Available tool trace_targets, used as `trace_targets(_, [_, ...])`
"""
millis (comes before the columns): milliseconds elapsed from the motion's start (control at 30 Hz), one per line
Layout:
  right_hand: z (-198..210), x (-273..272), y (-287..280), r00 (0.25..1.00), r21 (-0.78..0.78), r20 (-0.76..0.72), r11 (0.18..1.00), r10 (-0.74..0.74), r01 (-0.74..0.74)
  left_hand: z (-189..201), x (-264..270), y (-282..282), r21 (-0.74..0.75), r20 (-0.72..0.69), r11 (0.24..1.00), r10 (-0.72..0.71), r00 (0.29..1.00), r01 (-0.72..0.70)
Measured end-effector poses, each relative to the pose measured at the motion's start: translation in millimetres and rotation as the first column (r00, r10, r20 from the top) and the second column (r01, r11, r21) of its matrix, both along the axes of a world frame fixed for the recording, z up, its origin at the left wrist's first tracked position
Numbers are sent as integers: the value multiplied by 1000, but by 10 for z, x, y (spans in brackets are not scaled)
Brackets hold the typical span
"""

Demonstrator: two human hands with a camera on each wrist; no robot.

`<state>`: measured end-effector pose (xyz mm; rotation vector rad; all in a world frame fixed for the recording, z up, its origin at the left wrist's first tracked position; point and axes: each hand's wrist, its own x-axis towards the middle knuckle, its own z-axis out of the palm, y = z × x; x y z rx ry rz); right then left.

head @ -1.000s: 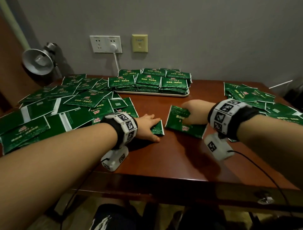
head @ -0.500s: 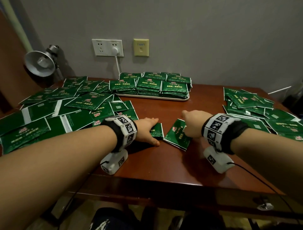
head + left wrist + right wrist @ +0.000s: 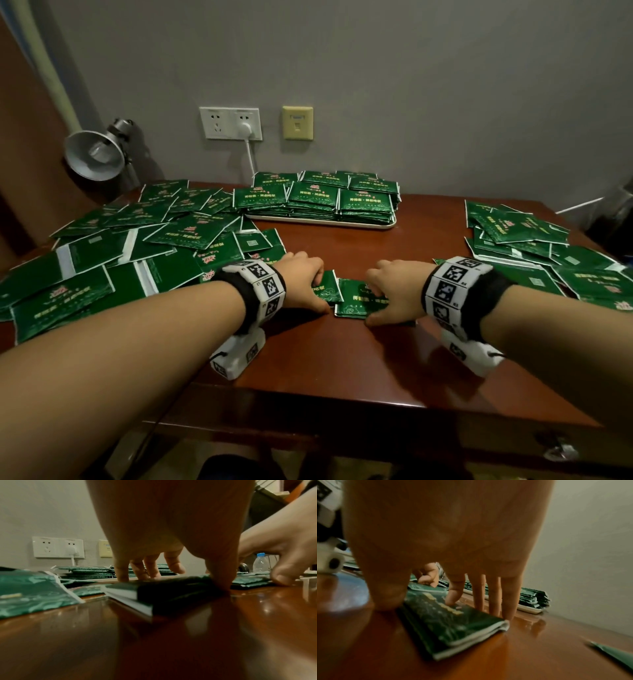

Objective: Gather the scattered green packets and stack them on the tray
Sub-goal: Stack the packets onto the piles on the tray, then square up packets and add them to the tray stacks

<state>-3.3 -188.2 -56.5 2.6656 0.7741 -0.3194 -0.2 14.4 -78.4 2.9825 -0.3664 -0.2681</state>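
Our left hand [image 3: 303,281] grasps a thin glossy green packet stack [image 3: 154,588] on the polished desk [image 3: 342,370]; our right hand [image 3: 394,291] grasps another [image 3: 450,622], both well before the tray [image 3: 322,222].

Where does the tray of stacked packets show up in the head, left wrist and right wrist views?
Head: tray at the table's far edge, centre, below the wall socket.
Left wrist: behind the left hand's fingers, only its packet stacks distinguishable.
Right wrist: right of the fingers, by the wall.
Shared landmark: the stacked packets.
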Motion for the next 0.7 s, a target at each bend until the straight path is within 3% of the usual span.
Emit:
trace_targets(300, [99,-48,190,999,-118,-20,992,50,-52,18,-40,-4,155,-24,985,-75,997,78])
trace_targets(467, [137,-57,125,999,-54,14,998,29,-28,9,-50,25,98,-37,990,-96,995,99])
trace_targets(700, [163,8,69,1000,-90,5,996,-8,8,182,118,194,23,66,997,-68,995,67])
